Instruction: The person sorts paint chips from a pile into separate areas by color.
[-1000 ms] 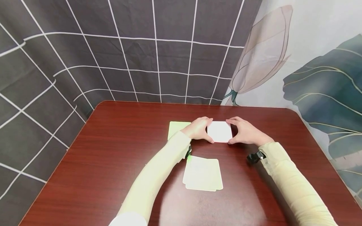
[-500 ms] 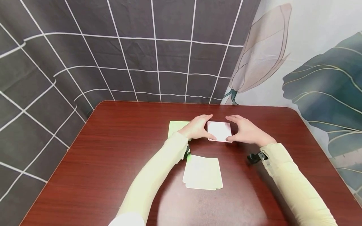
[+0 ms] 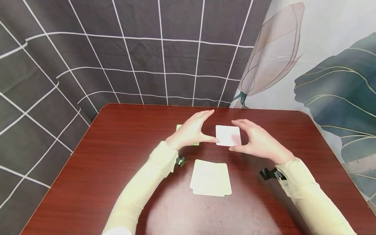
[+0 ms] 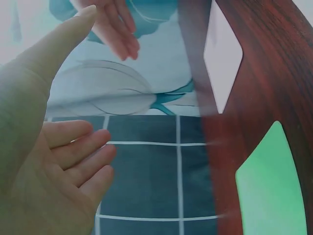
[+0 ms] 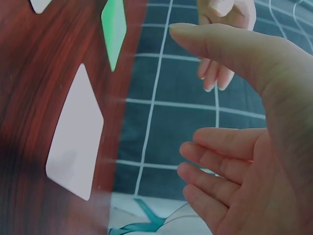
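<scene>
A pale pinkish-white square card (image 3: pixel 228 135) lies flat toward the back of the table. My left hand (image 3: pixel 191 129) hovers to its left, thumb and fingers spread and holding nothing; in the head view its thumb tip overlaps the card's edge. On the card's right side, my right hand (image 3: pixel 259 138) is also raised with fingers apart and nothing in them. Below the left hand is a green card (image 4: pixel 274 188), mostly covered in the head view but plain in the left wrist view. Closer to me lie several overlapping pale yellow-green cards (image 3: pixel 210 179).
The cards lie on a reddish-brown wooden table (image 3: pixel 117 156) with rounded back corners. Behind it hangs a dark grey curtain (image 3: pixel 147 55) with white grid lines, and a white floral curtain (image 3: pixel 282 65) on the right.
Both hands have let go of the pinkish-white card's sides and drawn up and apart, the left hand farther over the green card. The cards have stayed in place.
</scene>
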The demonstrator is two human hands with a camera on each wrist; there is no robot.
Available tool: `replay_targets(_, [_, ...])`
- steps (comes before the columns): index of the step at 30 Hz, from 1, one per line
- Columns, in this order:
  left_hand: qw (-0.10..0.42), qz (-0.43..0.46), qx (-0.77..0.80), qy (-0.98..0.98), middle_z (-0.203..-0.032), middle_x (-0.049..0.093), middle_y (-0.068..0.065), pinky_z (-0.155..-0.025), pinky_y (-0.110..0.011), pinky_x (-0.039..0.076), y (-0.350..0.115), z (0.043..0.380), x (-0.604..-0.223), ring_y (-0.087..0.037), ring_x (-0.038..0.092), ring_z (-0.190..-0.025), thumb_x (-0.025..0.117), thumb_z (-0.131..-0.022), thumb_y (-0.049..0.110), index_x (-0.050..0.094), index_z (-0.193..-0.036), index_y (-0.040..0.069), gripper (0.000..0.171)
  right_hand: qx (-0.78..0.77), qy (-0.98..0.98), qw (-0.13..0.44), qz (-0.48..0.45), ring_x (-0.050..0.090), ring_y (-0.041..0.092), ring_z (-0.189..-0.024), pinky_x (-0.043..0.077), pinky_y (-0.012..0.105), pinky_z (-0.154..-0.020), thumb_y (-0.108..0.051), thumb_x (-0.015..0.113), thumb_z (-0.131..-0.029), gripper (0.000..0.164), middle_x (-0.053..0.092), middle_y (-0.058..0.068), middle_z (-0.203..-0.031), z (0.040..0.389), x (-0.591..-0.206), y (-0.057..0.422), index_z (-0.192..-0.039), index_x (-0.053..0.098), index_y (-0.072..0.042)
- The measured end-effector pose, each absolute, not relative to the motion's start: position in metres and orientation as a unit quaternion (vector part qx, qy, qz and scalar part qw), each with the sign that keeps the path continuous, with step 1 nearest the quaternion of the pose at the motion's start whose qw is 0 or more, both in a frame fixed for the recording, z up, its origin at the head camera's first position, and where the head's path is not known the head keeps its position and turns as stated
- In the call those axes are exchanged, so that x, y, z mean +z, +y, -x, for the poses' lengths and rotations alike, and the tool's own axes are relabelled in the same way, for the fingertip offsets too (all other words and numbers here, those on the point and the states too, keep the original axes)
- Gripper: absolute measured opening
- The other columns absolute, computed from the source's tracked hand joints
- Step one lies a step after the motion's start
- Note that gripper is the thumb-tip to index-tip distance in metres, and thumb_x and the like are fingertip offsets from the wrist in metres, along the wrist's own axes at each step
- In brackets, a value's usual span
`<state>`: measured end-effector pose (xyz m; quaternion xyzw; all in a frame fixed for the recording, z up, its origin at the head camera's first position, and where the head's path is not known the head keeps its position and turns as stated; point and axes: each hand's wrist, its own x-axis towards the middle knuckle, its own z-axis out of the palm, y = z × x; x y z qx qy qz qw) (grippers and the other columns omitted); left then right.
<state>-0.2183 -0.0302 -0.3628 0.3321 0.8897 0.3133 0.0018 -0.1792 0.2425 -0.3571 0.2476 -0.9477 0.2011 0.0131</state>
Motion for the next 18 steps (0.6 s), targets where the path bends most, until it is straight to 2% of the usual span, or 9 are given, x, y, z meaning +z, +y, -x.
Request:
replay_targets(13, [-0.024, -0.402, 0.287, 0.869, -0.157, 0.041, -0.007, -0.117, -0.029, 0.027, -0.046, 0.178, -0.358, -0.019, 0.036, -0.143, 0.087, -0.075, 0.054, 0.037, -0.157, 0.006, 0.107, 0.19, -0.942, 0.054, -0.272, 0.047, 0.03, -0.133, 0.041, 0.051, -0.108, -0.048, 0.087, -0.077, 0.093, 0.049, 0.012, -0.147, 0.15, -0.351, 0.232, -0.148, 0.05, -0.001])
replay_targets(18, [-0.01, -0.401, 0.266, 0.877, -0.157, 0.042, -0.007, -0.118, -0.032, 0.026, -0.051, 0.161, -0.366, -0.022, 0.037, -0.144, 0.087, -0.076, 0.054, 0.037, -0.157, 0.005, 0.107, 0.185, -0.94, 0.048, -0.282, 0.05, 0.034, -0.131, 0.044, 0.052, -0.105, -0.049, 0.088, -0.076, 0.091, 0.053, 0.016, -0.144, 0.14, -0.356, 0.229, -0.145, 0.054, -0.001])
